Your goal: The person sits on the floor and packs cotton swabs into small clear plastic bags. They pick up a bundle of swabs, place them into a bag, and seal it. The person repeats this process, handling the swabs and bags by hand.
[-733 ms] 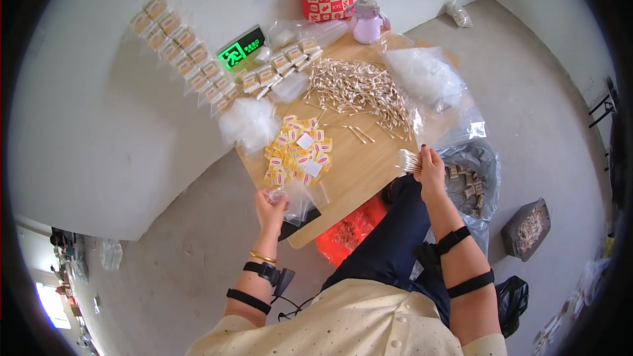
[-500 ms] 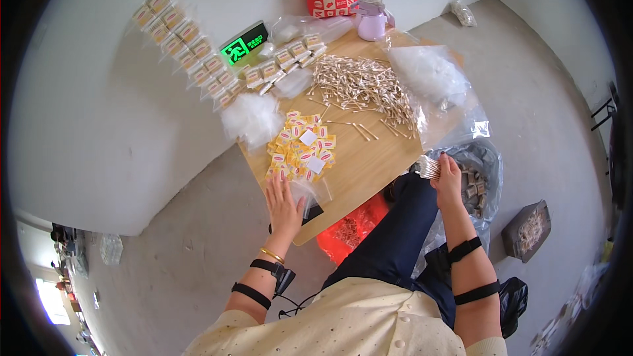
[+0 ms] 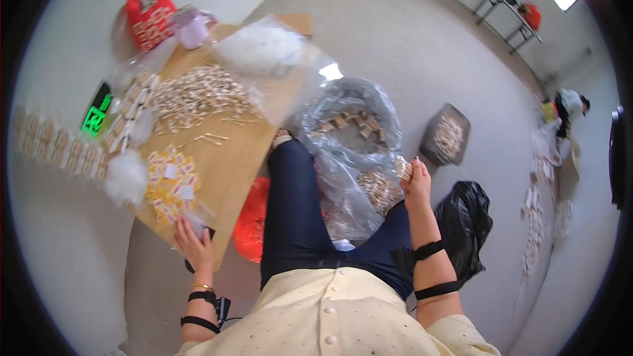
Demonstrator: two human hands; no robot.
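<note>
Right hand (image 3: 417, 188), closed around a swab bundle (image 3: 402, 169), has swung right, carrying it well apart from the surface (image 3: 227, 165). Left hand (image 3: 195, 248) (fingers extended) lies at its near edge.

Small bundle of pale cotton swabs (image 3: 402, 169) in the right hand (image 3: 417, 184)

A red bag (image 3: 149, 25) (pale-patterned) sits beside a lavender jug (image 3: 192, 31).
</note>
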